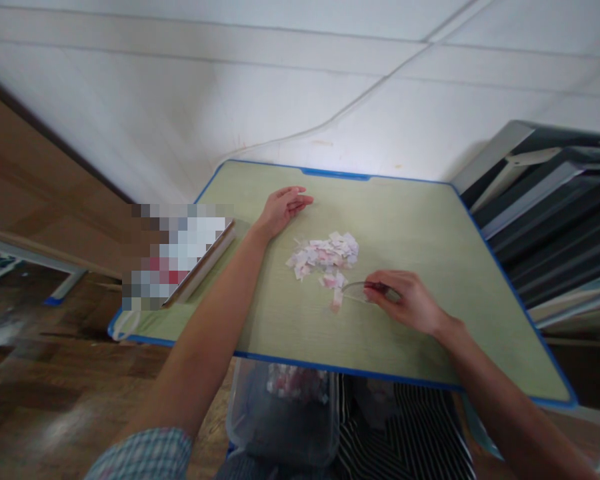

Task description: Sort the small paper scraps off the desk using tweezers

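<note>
A loose heap of small white and pinkish paper scraps [325,253] lies mid-table, with a few stray pieces along its front edge. My right hand [405,297] pinches a pair of thin metal tweezers [356,288] to the right of the heap. The tweezer tips reach a scrap [337,298] at the front; whether they grip it I cannot tell. Behind and left of the heap, my left hand [287,208] rests on its side on the tabletop, holding nothing, fingers loosely extended and apart from the scraps.
The pale green table [405,220] has a blue rim and stands against a white wall. A flat, pixelated box-like object [200,267] lies on its left side. Below the front edge sits a clear plastic bin [285,427] with more scraps. Dark panels [555,220] lean at right.
</note>
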Motion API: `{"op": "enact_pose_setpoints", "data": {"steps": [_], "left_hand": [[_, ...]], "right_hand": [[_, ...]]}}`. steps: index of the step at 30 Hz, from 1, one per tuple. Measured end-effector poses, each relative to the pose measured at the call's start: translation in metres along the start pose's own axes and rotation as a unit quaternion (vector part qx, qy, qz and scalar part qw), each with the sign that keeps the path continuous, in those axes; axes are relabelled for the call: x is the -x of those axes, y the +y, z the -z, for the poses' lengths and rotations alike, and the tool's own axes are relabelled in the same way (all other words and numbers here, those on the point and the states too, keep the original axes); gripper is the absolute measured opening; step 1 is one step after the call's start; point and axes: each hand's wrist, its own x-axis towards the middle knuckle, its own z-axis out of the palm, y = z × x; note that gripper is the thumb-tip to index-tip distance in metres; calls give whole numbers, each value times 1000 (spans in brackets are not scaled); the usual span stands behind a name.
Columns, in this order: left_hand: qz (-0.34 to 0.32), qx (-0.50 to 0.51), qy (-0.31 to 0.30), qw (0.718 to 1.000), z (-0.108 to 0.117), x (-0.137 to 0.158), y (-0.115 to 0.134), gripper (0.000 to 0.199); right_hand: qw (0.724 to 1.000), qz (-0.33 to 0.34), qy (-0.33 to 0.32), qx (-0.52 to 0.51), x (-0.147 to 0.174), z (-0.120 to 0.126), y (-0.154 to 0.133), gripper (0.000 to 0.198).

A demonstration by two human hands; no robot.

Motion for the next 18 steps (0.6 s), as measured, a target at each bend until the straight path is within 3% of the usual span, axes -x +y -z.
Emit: {"op": "enact_pose_setpoints", "data": {"steps": [8, 13, 18], "left_hand": [[9, 4, -15, 1000, 1, -2, 0, 12], [10, 10, -50, 999, 3, -4, 1, 16], [12, 17, -46, 999, 2, -4, 1, 18]], "right_hand": [[999, -1, 48, 10, 3, 4, 0, 13], [1000, 19, -17, 0, 1, -1, -8, 16], [998, 28, -64, 0, 1, -10, -14, 17]]}}
